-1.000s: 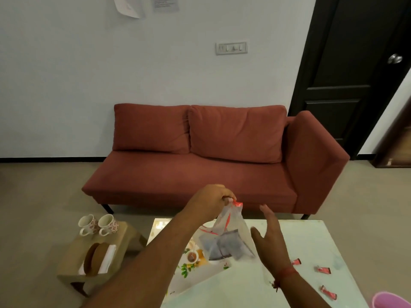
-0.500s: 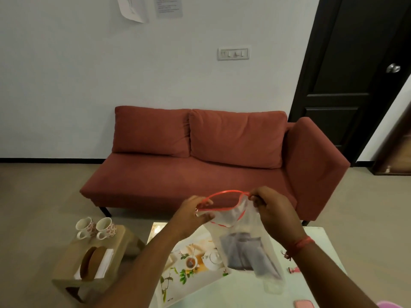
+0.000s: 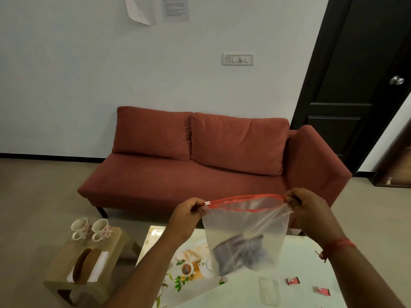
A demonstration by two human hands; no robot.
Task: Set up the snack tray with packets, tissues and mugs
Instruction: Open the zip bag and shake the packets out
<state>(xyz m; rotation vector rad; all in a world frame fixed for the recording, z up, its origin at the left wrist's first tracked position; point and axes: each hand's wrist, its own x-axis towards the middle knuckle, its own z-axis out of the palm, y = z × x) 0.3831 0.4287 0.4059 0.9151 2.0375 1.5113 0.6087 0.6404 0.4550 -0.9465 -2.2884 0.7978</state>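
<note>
Pinching zip bag (image 3: 246, 227) — left hand (image 3: 189, 215) | right hand (image 3: 305, 207) — opposite top corners

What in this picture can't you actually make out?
- Grey packets in the bag, head view: frosted plastic blurs their print.
- Wall papers: cut by the top edge, text too small.
- Tissue holder contents: partly hidden by its brown disc.

Light: soft, even, rather dim indoors.
Glare: pale sheen on the bench (image 3: 293, 258).
Blur: slight throughout.
Edges: door frame (image 3: 320, 63) bowed.
</note>
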